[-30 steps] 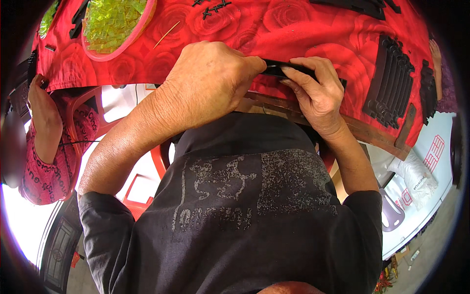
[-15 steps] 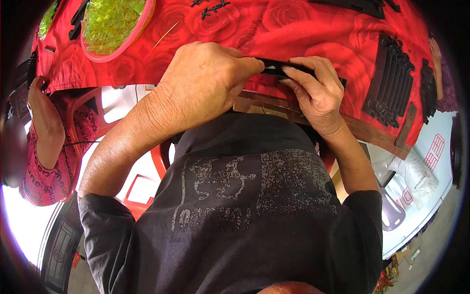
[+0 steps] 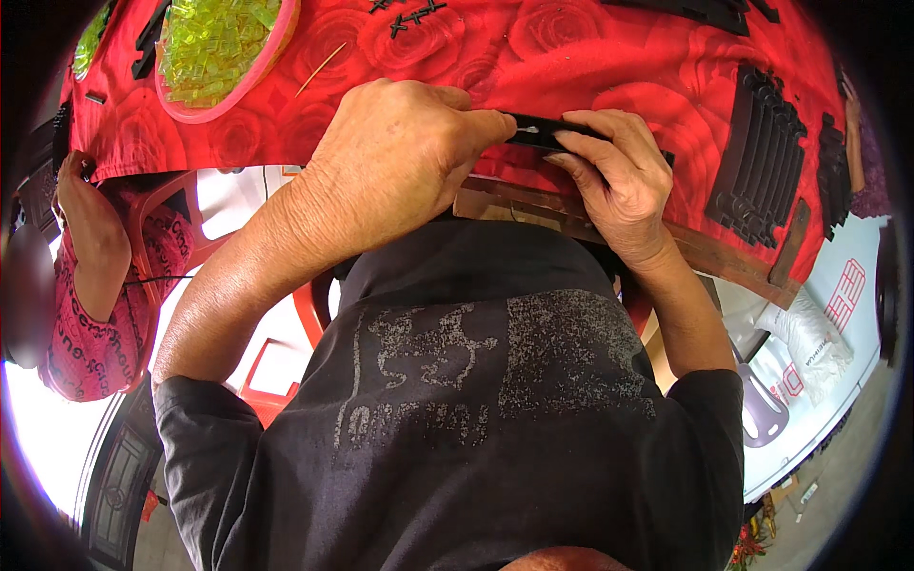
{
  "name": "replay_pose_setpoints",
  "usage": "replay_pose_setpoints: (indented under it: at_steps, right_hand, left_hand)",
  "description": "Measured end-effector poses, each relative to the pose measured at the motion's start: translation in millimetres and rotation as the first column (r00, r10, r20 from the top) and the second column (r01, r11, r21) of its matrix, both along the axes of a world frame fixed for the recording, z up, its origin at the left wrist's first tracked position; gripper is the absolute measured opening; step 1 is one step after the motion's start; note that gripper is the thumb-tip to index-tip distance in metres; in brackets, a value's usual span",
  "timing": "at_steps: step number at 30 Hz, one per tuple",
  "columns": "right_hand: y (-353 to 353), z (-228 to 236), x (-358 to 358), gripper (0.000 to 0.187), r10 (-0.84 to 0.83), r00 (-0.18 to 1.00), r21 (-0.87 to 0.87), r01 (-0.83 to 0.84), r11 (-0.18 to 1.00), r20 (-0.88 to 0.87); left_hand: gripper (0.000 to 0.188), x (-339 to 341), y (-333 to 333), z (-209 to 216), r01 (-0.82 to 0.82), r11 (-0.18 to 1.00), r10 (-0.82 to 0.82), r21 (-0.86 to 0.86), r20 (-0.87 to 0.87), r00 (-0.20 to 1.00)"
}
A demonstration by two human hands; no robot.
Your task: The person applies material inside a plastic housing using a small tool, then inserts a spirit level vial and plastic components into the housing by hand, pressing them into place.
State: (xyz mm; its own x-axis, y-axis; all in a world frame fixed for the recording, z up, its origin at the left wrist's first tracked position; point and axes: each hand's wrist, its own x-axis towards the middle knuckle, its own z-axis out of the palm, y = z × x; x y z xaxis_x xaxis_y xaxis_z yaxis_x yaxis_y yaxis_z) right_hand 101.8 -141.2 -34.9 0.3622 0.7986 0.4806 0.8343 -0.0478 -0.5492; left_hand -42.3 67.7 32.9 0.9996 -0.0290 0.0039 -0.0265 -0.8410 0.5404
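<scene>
A long, narrow black plastic strip (image 3: 536,132) lies crosswise between my two hands at the near edge of the table. My left hand (image 3: 400,143) pinches its left end, with the fingertips mostly hidden behind the knuckles. Along the right part of the strip, my right hand (image 3: 624,171) is closed, thumb below and fingers above. A small pale patch shows on the strip between the hands. To the right, a row of similar black strips (image 3: 762,157) lies side by side on the red cloth.
A pink-rimmed basin (image 3: 198,116) of yellow-green clear plastic pieces stands far left on the rose-patterned tablecloth (image 3: 562,57). A thin stick (image 3: 321,68) and small black cross-shaped parts (image 3: 419,15) lie beyond my hands. Other people's arms show at the left (image 3: 95,228) and right edges.
My hands and the strip stay almost in place; the right fingers shift very slightly. The person's arm at the left moves a little.
</scene>
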Motion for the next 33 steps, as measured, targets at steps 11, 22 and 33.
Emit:
replay_pose_setpoints:
  at_steps: [11,22,33]
  right_hand:
    - [0.1,0.6,0.2,0.027,0.008,1.000,-0.003,-0.008,1.000,0.005]
    - [0.6,0.8,-0.5,0.027,0.005,1.000,-0.008,-0.005,1.000,0.000]
    - [0.5,1.7,-0.3,0.028,-0.001,1.000,-0.008,0.001,1.000,-0.003]
  left_hand:
    - [0.031,0.6,0.1,1.3,0.000,1.000,0.000,-0.012,-0.014,1.000]
    - [0.032,3.5,2.2,1.8,0.010,1.000,-0.010,-0.007,-0.024,1.000]
    - [0.033,6.3,4.2,1.4,0.092,0.995,-0.091,0.048,-0.034,0.995]
